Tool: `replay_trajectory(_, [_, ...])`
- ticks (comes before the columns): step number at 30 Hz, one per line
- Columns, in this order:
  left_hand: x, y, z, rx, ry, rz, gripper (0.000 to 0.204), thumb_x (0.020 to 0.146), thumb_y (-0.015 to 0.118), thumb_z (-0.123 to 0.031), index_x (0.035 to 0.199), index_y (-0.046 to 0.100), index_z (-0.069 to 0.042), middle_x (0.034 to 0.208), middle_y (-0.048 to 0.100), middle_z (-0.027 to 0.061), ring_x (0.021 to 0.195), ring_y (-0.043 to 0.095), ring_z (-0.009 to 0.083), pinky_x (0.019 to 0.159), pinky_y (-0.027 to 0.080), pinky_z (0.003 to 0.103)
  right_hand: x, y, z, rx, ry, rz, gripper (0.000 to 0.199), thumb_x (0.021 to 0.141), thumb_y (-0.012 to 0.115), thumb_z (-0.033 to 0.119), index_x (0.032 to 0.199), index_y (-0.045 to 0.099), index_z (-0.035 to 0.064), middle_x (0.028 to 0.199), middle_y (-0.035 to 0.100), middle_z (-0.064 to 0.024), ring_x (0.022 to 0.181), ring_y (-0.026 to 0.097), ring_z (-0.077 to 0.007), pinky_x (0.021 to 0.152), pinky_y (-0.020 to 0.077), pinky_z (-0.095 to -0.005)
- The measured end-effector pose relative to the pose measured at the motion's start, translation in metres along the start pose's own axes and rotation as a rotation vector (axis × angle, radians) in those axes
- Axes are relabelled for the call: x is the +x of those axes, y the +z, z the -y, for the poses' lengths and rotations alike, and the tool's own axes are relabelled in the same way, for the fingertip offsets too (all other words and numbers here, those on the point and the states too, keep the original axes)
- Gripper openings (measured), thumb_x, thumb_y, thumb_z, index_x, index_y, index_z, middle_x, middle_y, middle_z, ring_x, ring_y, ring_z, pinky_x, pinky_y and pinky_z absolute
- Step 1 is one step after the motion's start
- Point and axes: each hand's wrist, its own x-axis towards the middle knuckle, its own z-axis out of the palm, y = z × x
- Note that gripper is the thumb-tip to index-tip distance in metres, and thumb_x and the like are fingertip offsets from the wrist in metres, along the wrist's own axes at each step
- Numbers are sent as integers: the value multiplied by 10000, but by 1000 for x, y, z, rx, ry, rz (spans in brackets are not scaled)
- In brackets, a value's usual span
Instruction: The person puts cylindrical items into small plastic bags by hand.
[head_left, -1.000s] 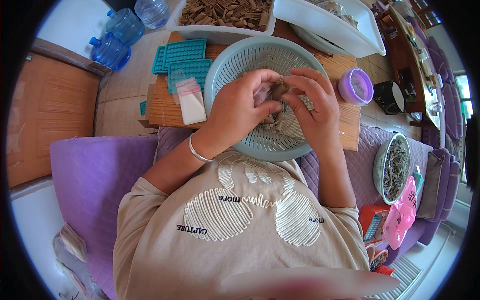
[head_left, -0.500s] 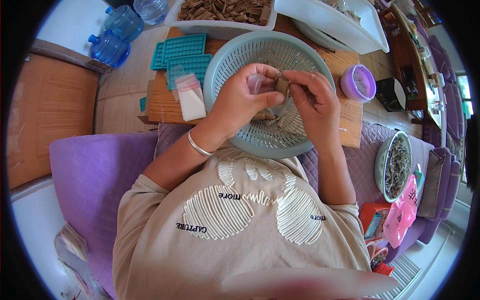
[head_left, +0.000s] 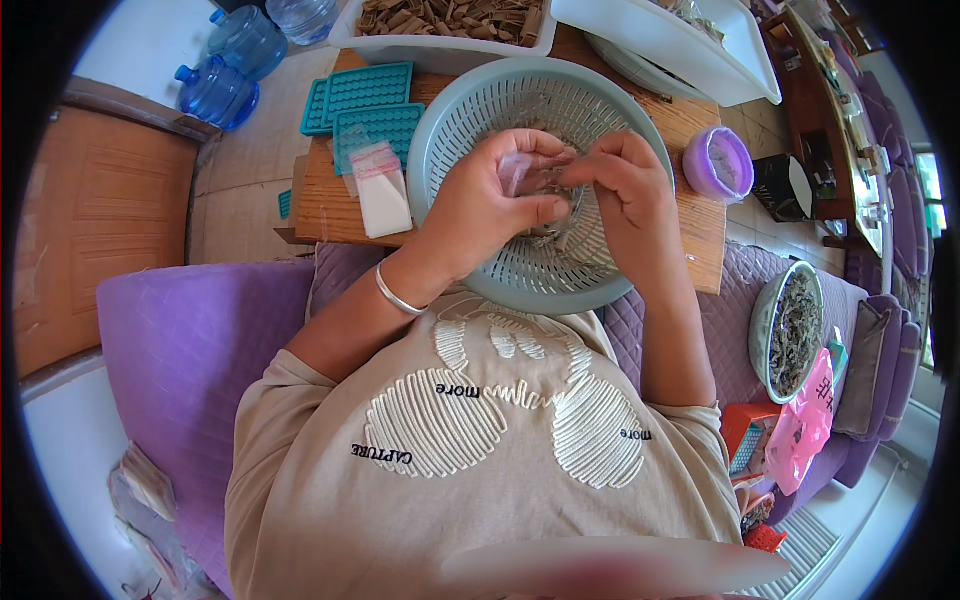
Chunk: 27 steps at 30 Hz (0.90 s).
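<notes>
Both my hands are over a grey-green plastic colander [head_left: 440,215] on the wooden table. My left hand [head_left: 500,190] is closed, thumb below and fingers curled, on a small clear plastic bag [head_left: 515,172] that shows by its palm. Bent in close beside it, my right hand [head_left: 635,185] has thumb and forefinger pinched at the left fingertips. Whatever lies in that pinch is too small and blurred to make out. Under the hands, a tangle of clear plastic and brownish bits sits in the colander, partly covered by my fingers.
Teal moulded trays [head_left: 370,92] and a stack of small bags with white cards [head_left: 384,205] lie left of the colander. Behind stands a white bin [head_left: 455,48] of brown curled pieces. A purple tub [head_left: 718,165] is at right; a basin of dried greyish material [head_left: 795,330] rests on the sofa.
The brown rolled piece seen between my hands no longer shows there. My right hand's fingers have drawn up and curled into a pinch; my left hand stays nearly in place.
</notes>
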Motion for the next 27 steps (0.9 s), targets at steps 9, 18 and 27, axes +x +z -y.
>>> replay_trajectory(9, [-3, 4, 0, 327, 196, -42, 626, 787, 784, -71, 1320, 460, -14, 1265, 589, 134, 1132, 550, 145, 907, 484, 278, 1, -1, 9, -127, -10, -195, 190, 770, 615, -69, 928, 666, 25, 920, 584, -120, 836, 582, -306, 735, 479, -368])
replay_trajectory(18, [-13, 14, -12, 840, 226, -160, 707, 752, 757, -68, 1378, 433, -125, 1014, 700, 95, 795, 660, 204, 715, 522, 321, 3, 5, 10, -322, -144, -85, 107, 751, 695, 40, 850, 655, 54, 933, 596, -70, 869, 589, -299, 765, 496, -407])
replay_trajectory(27, [-15, 13, 0, 668, 19, 14, 734, 785, 765, -43, 1415, 394, -110, 1037, 713, 63, 763, 628, 85, 686, 514, 248, 6, -13, -16, -88, 64, -430, 152, 758, 621, -98, 839, 592, 27, 953, 617, -87, 811, 621, -174, 576, 491, -279])
